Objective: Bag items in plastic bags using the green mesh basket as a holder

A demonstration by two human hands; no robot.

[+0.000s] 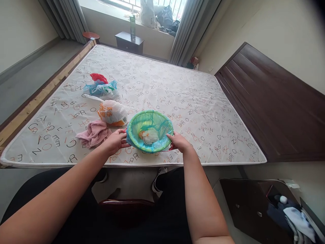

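Observation:
A round green basket (149,113) rests near the mattress's front edge, lined with a thin blue plastic bag (162,130) folded over its rim. Crumpled white and orange plastic (150,136) lies at the bottom. My left hand (118,140) grips the left side of the rim and the bag there, fingers closed. On the right side my right hand (179,141) pinches the rim with the bag's edge; a thin red strand shows beneath it. Left of the basket are a white and orange plastic bag (113,112) and a crumpled pink towel (93,134).
A pile of red, blue and white plastic bags (101,86) lies farther back on the mattress (157,88). The dark headboard (274,105) rises at right. A nightstand (129,42) with a bottle (132,27) stands behind. Lower right is a dark cabinet (243,203) with clothes.

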